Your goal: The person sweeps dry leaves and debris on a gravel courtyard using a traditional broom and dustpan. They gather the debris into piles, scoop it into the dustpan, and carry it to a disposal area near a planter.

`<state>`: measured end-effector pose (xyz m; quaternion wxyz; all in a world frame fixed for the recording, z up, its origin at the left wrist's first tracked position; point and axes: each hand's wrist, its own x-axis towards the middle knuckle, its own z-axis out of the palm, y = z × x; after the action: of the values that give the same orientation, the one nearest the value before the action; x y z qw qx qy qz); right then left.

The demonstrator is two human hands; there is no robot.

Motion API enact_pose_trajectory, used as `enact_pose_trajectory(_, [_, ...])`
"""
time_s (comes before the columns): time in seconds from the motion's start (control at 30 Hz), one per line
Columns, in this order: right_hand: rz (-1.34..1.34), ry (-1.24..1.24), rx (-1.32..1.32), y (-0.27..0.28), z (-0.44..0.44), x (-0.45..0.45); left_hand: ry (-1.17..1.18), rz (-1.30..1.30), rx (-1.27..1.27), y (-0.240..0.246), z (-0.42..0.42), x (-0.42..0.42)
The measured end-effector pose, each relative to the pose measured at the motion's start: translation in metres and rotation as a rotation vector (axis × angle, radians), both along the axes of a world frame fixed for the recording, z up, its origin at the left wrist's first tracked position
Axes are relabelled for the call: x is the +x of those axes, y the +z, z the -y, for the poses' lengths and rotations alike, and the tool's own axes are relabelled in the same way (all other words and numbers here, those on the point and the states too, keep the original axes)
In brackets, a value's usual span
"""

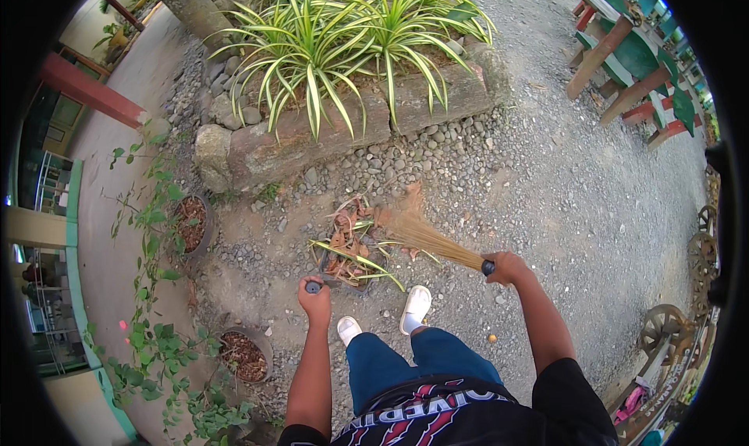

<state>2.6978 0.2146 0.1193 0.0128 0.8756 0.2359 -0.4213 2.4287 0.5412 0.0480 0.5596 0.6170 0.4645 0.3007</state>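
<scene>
My right hand [507, 268] grips the dark bound end of a stick broom [436, 235]. Its bristles spread to the left over the gravel, and their far end is blurred. Closed around the dark grip of a handle [313, 287] is my left hand [314, 298]. The handle's lower part is mostly hidden, close beside a dark dustpan [361, 289]. Dry brown leaves [345, 244] and long green-and-yellow leaf blades [357, 256] are heaped in the dustpan and stick out past its edges. A few more leaves [411, 251] lie on the ground under the broom.
A stone-edged bed [304, 147] with striped spider-like plants [316, 54] stands ahead, pebbles [409, 159] along its foot. Potted vines, in a pot [196, 223] and another pot [248, 355], are at left. Green-and-red benches [632, 54] stand at upper right, wooden wheels [664, 329] at lower right.
</scene>
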Motion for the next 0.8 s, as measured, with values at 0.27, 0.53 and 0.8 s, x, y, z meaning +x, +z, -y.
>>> enact_pose_trajectory(0.27, [0.127,-0.174,0.185,0.076,0.035,0.057,-0.055,-0.021,0.018,-0.02,0.01,-0.015])
enact_pose_trajectory(0.53, [0.047,-0.046,0.009,-0.041,-0.072,0.035,-0.08,0.001,-0.035,-0.001,0.019,0.011])
enact_pose_trajectory(0.8, [-0.098,0.058,0.082,0.094,-0.041,0.06,-0.053,-0.057,-0.031,-0.004,0.006,-0.018])
